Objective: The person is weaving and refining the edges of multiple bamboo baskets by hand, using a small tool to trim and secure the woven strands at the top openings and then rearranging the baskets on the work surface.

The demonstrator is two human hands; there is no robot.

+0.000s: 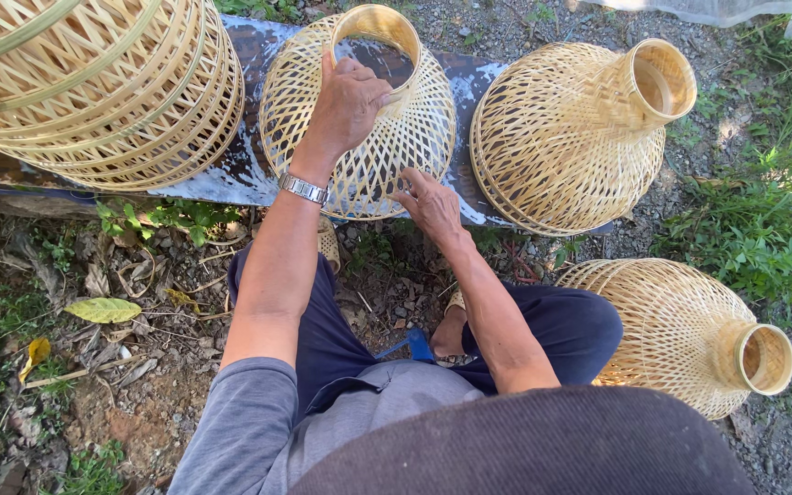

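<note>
Dark cap brim (pixel 543 445) sits nearest, and beyond it the left hand (pixel 348 103) grips the neck ring of a woven bamboo basket (pixel 405 137) on a weathered plank (pixel 231 170), the right hand (pixel 430 203) pinching its lower rim, 2 similar baskets (pixel 570 137) further right.

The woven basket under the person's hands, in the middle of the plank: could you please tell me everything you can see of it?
The middle basket is a pale, bell-shaped piece of open lattice weave, apparently thin bamboo strips, with a narrow solid-banded neck and a wide flared base. It rests tilted on a weathered plank, neck pointing away from the person, between two similar baskets. The left hand grips the neck rim; the right hand touches the lower edge of the base. It looks intact.
</note>
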